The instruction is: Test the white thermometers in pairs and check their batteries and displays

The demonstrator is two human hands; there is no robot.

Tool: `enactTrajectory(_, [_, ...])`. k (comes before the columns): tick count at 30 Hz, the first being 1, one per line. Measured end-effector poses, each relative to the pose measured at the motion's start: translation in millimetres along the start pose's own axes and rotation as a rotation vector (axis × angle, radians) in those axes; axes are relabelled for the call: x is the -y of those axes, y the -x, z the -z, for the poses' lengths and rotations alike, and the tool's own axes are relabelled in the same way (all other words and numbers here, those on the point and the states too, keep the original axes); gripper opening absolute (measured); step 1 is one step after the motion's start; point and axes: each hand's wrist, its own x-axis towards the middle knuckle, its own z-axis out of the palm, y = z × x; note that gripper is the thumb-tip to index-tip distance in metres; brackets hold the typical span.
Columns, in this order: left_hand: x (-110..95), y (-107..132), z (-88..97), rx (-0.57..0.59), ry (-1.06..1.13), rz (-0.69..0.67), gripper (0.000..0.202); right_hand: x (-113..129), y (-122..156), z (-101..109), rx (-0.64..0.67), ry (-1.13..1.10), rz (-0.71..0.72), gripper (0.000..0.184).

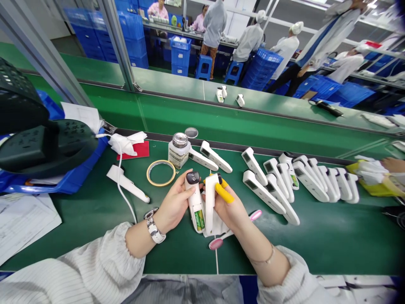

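My left hand (pixel 175 207) is closed around a white handheld infrared thermometer (pixel 195 198) with a dark sensor end; its battery bay is uncovered and shows green batteries (pixel 199 220). Beside it, my right hand (pixel 232 211), with yellow finger covers (pixel 224 193), grips a second white thermometer (pixel 209 204). The two thermometers stand almost parallel, handles toward me. Under my right hand lie a white cloth (pixel 219 223) and a pink-headed brush (pixel 216 243), partly covered by the hand and wrist.
Many white thermometers (pixel 264 192) lie to the right. Behind my hands stand a metal-topped bottle (pixel 179 152), a tape roll (pixel 148 177) and two thermometers. A corded thermometer (pixel 128 183), papers (pixel 31 219) and a blue bin (pixel 72 179) are left. Another person's hand (pixel 393 164) shows far right.
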Motion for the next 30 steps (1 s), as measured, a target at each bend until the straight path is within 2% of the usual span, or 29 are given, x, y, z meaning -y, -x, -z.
enactTrajectory(3, [0.3,-0.2,2.5,-0.037,-0.019,-0.005,0.050,-1.8,-0.4,1.1,-0.030,-0.012,-0.016,0.027])
enactTrajectory(6, [2.1,-0.3,5.6,-0.060,-0.162,-0.013,0.042,-3.5,0.1,1.5,-0.056,-0.018,-0.006,0.030])
enactTrajectory(12, [2.3,-5.9,7.8,-0.171,-0.259,-0.057,0.056,-6.0,2.8,-1.2,-0.023,-0.001,-0.030,0.028])
enactTrajectory(16, [-1.4,-9.7,8.8,-0.098,-0.325,-0.072,0.042,-8.5,6.3,-4.6,-0.009,0.004,-0.085,0.029])
enactTrajectory(21, [-3.0,-9.2,11.8,-0.099,-0.425,-0.136,0.042,-8.2,8.1,-5.4,-0.014,-0.021,-0.095,0.032])
enactTrajectory(27, [-0.1,-10.6,12.6,-0.083,-0.120,-0.013,0.034,-6.5,7.6,-4.4,-0.036,0.008,-0.067,0.031])
enactTrajectory(30, [-3.3,-10.1,10.0,-0.066,-0.062,-0.001,0.029,-6.3,7.4,-3.6,-0.031,-0.003,-0.062,0.031])
